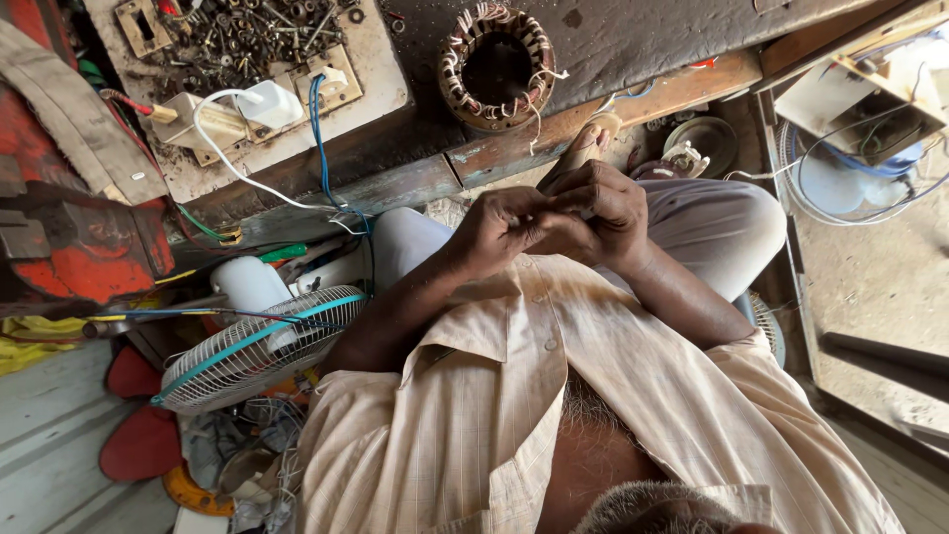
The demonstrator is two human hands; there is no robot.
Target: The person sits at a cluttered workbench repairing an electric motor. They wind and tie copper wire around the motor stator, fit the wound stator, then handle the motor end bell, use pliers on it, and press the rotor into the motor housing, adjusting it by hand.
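Observation:
My left hand (pixel 502 229) and my right hand (pixel 605 210) meet above my lap, fingers curled and pinched together. They close on something small that the fingers almost fully hide; I cannot tell what it is. Both forearms come out of a beige checked shirt (pixel 474 415). My knees in light grey trousers (pixel 712 222) lie under the hands. Ahead of the hands, a round motor stator with copper windings and loose white leads (pixel 496 65) sits on the worn wooden bench (pixel 613 49).
A tray of screws and bolts (pixel 252 30) and white plugs with blue and white wires (pixel 247 109) lie at the bench's left. A white table fan (pixel 259 348) stands by my left side. A wire fan guard (pixel 850 183) lies at right.

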